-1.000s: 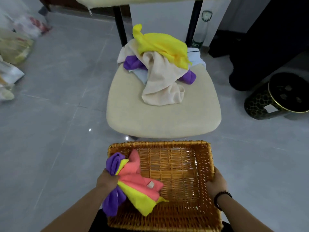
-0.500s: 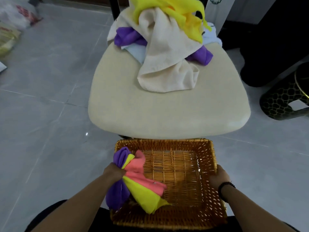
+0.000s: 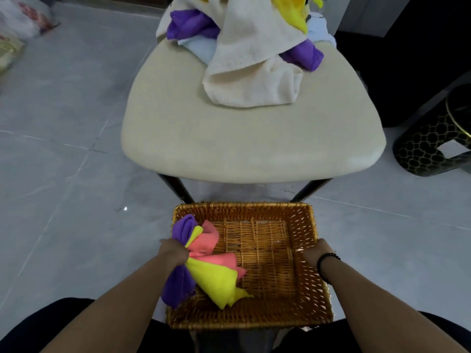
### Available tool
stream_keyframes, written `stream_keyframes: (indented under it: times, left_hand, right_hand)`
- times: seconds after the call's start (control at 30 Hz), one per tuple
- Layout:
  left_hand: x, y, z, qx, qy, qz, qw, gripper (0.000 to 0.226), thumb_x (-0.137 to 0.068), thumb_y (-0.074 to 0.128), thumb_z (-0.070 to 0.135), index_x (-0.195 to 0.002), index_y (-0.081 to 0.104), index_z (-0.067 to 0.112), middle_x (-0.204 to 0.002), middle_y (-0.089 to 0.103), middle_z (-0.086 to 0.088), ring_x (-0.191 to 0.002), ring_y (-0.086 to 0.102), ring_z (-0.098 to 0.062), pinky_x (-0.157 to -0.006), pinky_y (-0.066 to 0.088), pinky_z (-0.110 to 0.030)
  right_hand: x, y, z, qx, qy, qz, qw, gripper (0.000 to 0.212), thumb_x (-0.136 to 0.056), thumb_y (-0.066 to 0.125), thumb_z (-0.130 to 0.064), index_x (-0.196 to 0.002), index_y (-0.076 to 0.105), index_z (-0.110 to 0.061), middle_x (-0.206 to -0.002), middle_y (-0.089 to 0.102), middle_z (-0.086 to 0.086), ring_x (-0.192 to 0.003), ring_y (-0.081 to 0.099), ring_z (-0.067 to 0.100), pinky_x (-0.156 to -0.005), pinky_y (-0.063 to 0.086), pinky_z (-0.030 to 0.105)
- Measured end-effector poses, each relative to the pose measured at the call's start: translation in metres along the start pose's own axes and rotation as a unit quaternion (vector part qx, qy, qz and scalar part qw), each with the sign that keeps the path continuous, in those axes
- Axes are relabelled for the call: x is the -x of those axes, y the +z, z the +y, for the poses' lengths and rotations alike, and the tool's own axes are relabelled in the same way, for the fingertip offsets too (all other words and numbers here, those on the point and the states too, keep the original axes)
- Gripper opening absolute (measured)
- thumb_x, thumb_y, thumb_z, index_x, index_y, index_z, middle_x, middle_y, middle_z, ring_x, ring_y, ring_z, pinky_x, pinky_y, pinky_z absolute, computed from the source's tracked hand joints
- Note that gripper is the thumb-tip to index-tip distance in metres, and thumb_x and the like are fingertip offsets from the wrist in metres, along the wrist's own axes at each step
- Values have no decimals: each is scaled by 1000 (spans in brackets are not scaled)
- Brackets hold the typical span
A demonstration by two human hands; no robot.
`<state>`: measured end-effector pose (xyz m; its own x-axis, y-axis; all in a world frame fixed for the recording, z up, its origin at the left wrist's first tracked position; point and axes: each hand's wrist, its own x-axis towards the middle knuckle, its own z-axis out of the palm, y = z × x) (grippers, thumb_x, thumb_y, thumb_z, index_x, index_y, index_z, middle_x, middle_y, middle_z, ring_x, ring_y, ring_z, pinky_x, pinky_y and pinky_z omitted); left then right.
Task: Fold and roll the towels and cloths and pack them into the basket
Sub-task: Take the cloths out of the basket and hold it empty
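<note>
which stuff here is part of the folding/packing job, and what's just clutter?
Job:
- basket, right hand on its rim
- cloth bunch (purple, pink, yellow), gripped by left hand
- towel pile on the chair

Clutter:
- black-gold stool
- bags on the floor, far left

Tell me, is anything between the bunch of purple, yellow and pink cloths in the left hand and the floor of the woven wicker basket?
Nothing visible: the left hand grips the purple, yellow and pink cloths over the wicker basket, whose bottom is bare.
</note>
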<state>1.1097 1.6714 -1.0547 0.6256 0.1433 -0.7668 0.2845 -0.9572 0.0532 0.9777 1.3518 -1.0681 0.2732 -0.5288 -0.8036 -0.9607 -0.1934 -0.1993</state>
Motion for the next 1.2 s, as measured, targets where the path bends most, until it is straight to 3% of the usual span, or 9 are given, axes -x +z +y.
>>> stream_keyframes:
  times: [0.17,0.3,0.4,0.47,0.63,0.77,0.93,1.07,1.2]
  left_hand:
    - [24,-6,1,-40,44,52,997,33,-93,46,17,-121,56,2,-130,56,-14,-121,53,-26,-96,41,-25]
    - [52,-20,3,-1,74,64,995,36,-90,50,16,-122,57,1,-130,56,-17,-121,53,-29,-95,41,-28]
    - [77,-36,8,70,111,65,989,36,-82,57,16,-116,62,5,-121,63,-15,-112,59,-28,-88,46,-29]
    - [98,-48,14,145,149,52,977,38,-69,65,19,-106,67,9,-106,68,-10,-96,64,-23,-77,48,-28]
    - [166,-71,22,333,227,26,915,36,-50,75,26,-84,72,16,-86,73,-6,-80,69,-20,-76,56,-35]
    - [215,-86,22,429,275,5,861,33,-58,82,18,-88,70,11,-85,74,-6,-76,70,-19,-70,56,-28]
    - [265,-95,19,515,316,-34,796,33,-66,84,18,-95,71,11,-90,74,-10,-83,71,-26,-79,57,-36]
    - [292,-96,17,550,338,-29,763,32,-73,80,23,-99,69,10,-95,74,-12,-89,70,-28,-84,56,-40]
    - [312,-101,14,598,358,-25,717,40,-73,77,29,-106,66,10,-98,73,-14,-92,69,-30,-86,55,-43]
  right_hand:
    - [33,-9,-18,-21,-12,7,1000,51,-77,56,-24,-122,48,0,-108,61,17,-90,58,30,-76,50,37]
    - [72,-17,-39,38,-74,72,994,44,-86,52,-15,-127,42,-1,-124,51,18,-110,54,33,-83,47,36]
    - [104,-26,-55,31,-173,40,984,8,-85,49,-11,-92,51,-11,-95,55,7,-83,57,22,-69,43,29]
    - [128,-30,-64,21,-237,1,971,10,-84,52,-11,-83,51,-21,-84,54,2,-68,54,15,-62,45,27]
    - [187,-32,-63,-26,-378,-68,923,35,-79,67,-12,-113,63,-12,-111,67,5,-106,62,19,-95,48,35]
    - [227,-39,-50,-54,-425,-95,899,54,-78,74,-18,-126,51,-23,-122,58,2,-112,56,16,-93,48,28]
    - [268,-49,-31,-35,-503,-46,863,74,-71,82,-29,-135,43,-27,-125,52,-3,-112,51,13,-98,43,27]
    - [296,-66,-22,-30,-560,48,827,55,-66,70,-40,-115,61,-17,-103,66,-1,-93,62,15,-86,50,31]
    - [315,-84,-12,-80,-579,122,802,20,-79,69,-25,-88,63,-8,-80,66,8,-74,60,21,-71,49,39]
